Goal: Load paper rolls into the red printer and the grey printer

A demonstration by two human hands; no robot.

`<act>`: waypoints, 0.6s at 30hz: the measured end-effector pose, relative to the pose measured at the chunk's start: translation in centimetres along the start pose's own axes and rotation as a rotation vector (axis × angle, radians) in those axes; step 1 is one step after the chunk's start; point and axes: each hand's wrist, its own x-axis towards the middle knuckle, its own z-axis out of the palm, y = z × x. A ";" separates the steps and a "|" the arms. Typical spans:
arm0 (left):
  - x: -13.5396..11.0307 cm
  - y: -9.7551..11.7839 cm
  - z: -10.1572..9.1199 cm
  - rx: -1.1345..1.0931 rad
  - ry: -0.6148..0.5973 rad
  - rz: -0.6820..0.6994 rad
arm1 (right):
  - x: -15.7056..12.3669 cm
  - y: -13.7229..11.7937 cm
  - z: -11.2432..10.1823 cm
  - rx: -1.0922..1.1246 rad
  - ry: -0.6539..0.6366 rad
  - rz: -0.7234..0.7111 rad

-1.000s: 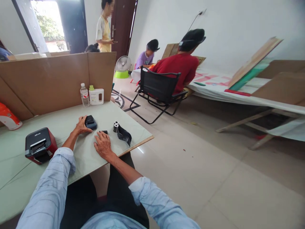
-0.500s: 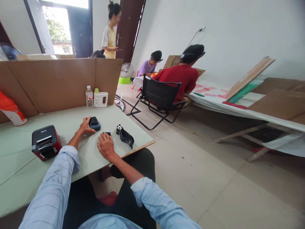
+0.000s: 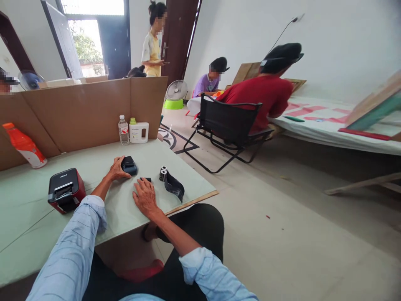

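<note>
My left hand rests on the pale green table, its fingers curled against a small dark blue case. Flat on the table lies my right hand, fingers stretched toward a small black piece at the fingertips. To the right of that hand lies a black ribbon roll on two small white spools, partly unwound. A red and black label printer stands left of my left forearm.
Cardboard panels wall the table's back. In front of them stand a water bottle, a white jug and an orange bottle. A person in red sits on a black folding chair; others are farther back.
The view has swung right and slightly up. Both hands have stayed where they were on the table, beside the case and the black piece.
</note>
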 end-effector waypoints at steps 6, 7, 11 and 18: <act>-0.2 1.2 -0.7 -0.010 -0.019 0.004 | 0.0 0.1 -0.2 0.039 -0.005 0.023; -0.4 1.4 -0.9 -0.012 -0.017 0.009 | 0.0 0.1 -0.2 0.041 -0.009 0.025; -1.5 2.3 -1.9 0.000 0.026 0.047 | 0.0 0.7 -0.3 0.032 -0.014 0.055; -5.5 2.7 -3.2 0.000 0.040 0.181 | 1.6 2.9 -1.0 0.158 0.127 0.082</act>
